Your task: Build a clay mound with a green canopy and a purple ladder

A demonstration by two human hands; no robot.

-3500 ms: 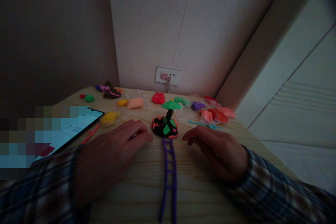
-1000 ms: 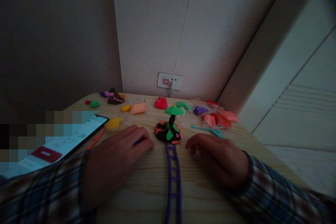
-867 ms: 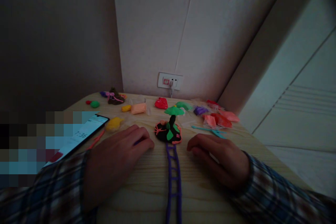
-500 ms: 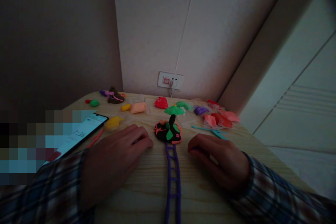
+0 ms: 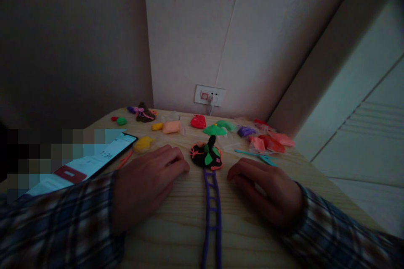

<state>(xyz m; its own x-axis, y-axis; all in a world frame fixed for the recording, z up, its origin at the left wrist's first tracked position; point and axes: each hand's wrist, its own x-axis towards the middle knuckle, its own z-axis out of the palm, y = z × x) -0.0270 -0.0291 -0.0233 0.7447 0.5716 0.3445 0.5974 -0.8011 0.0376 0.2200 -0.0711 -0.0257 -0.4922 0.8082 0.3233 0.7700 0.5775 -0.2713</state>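
Note:
A black clay base (image 5: pixel 202 159) stands mid-table, edged with orange strands and carrying a black stem with green leaves. A scalloped green top (image 5: pixel 214 130) caps the stem. From its near edge a purple clay ladder (image 5: pixel 213 209) runs along the wood towards me. To the left of the ladder my left hand (image 5: pixel 154 180) rests on the table, fingers curled in and nothing seen in them. My right hand (image 5: pixel 265 189) lies to the right, likewise curled and holding nothing visible. Neither hand touches the clay model.
A phone (image 5: pixel 94 164) with a lit screen lies by my left forearm. Teal tools (image 5: pixel 267 159) lie beyond my right hand. Along the back are a brown clay figure (image 5: pixel 145 113), a red packet (image 5: pixel 198 122), a yellow lump (image 5: pixel 143 143) and several bagged clay pieces (image 5: pixel 246 131).
The whole view has shifted slightly, so the table things appear further right and a little higher. Both hands stay resting beside the ladder, and the clay model looks the same.

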